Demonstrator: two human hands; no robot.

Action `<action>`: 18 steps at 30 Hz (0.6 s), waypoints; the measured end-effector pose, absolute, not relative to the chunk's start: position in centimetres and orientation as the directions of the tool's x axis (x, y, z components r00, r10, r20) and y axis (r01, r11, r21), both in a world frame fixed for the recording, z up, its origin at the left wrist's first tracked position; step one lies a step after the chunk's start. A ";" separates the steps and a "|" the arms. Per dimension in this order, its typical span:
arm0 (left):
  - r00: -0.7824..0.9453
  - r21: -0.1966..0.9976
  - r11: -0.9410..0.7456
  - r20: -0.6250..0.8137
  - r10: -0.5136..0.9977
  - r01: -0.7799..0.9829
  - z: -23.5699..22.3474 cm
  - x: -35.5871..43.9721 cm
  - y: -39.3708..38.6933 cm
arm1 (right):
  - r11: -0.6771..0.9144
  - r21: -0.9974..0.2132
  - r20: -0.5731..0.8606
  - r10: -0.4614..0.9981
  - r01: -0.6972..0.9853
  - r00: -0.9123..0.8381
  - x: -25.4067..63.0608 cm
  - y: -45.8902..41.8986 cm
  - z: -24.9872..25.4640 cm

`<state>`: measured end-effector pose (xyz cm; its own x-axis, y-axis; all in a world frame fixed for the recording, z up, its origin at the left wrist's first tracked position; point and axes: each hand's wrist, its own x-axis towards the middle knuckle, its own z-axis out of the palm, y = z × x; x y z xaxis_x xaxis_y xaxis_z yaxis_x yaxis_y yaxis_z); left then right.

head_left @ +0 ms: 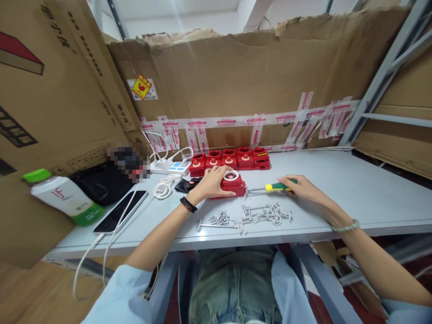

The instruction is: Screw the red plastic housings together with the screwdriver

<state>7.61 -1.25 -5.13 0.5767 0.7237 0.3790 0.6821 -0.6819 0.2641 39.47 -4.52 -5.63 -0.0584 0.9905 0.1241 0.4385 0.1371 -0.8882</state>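
Note:
My left hand [214, 181] is wrapped over a red box-shaped housing [238, 186] with a white ring on top, holding it down on the table. In my right hand [299, 186] is a screwdriver [272, 186] with a green and yellow handle. Its shaft points left, and the tip reaches the right side of the housing, where I cannot make out the exact contact. In front of the housing lie a small pile of screws [221, 218] and several metal T-shaped rods with white cords [266, 213]. Behind it stands a row of similar red housings [229, 159].
On the left are a white power strip [173, 168], a coiled white cable [162, 190], a phone [121, 211], a tilted bottle [64, 195] and a black bag [101, 184]. Cardboard [236, 76] walls the table's [337, 180] back; a metal rack post [381, 72] rises at right.

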 end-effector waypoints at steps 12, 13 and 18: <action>0.823 -0.176 -0.806 0.182 0.537 0.565 -3.7 11.1 -2.4 | 0.065 -0.948 0.033 0.994 0.313 -0.107 39.6 -3.7 -5.6; 0.823 -0.188 -0.802 0.171 0.542 0.567 -3.6 11.3 -2.4 | 0.058 -0.941 0.034 0.996 0.333 -0.078 39.5 -3.5 -5.7; 0.826 -0.245 -0.789 0.134 0.548 0.563 -3.6 11.4 -2.5 | -0.078 -0.961 -0.085 0.996 0.265 -0.015 39.6 -3.0 -5.8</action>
<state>11.43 -2.47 -3.56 0.8257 0.5479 0.1342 0.5635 -0.7891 -0.2445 39.58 -3.02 -5.75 -0.0152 0.9962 -0.0855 0.2654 -0.0784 -0.9610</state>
